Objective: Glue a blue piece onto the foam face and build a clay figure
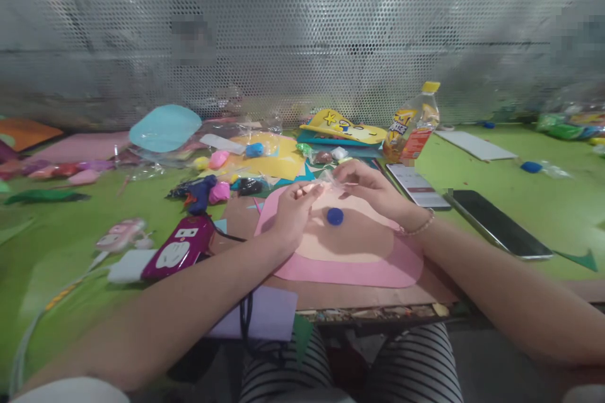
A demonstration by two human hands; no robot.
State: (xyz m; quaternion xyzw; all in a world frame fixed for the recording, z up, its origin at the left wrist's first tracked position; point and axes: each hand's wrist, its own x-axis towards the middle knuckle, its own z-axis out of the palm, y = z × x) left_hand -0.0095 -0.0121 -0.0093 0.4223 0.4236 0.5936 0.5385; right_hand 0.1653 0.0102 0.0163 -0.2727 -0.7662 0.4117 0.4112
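Note:
Over a rounded sheet of pink paper (pixel 340 272) with a peach paper piece (pixel 359 249) on it, both my hands are pinched close together. Between them is a crinkled clear plastic wrapper (pixel 331 182); a small pale lump shows near the left fingertips, too blurred to name. My left hand (pixel 293 211) is closed on the wrapper's near-left part. My right hand (pixel 368 187) grips its right side with bent fingers. On the peach paper, just below the hands, rests a round dark blue piece (pixel 335 216), touched by neither hand.
Packets of coloured clay (pixel 218 192) and paper scraps lie beyond my left hand. A drink bottle (pixel 412 126), a lit phone (pixel 418 186) and a dark phone (pixel 498 223) are at the right. A purple case (pixel 182 245) with cables sits left. Perforated metal (pixel 302 31) stands behind.

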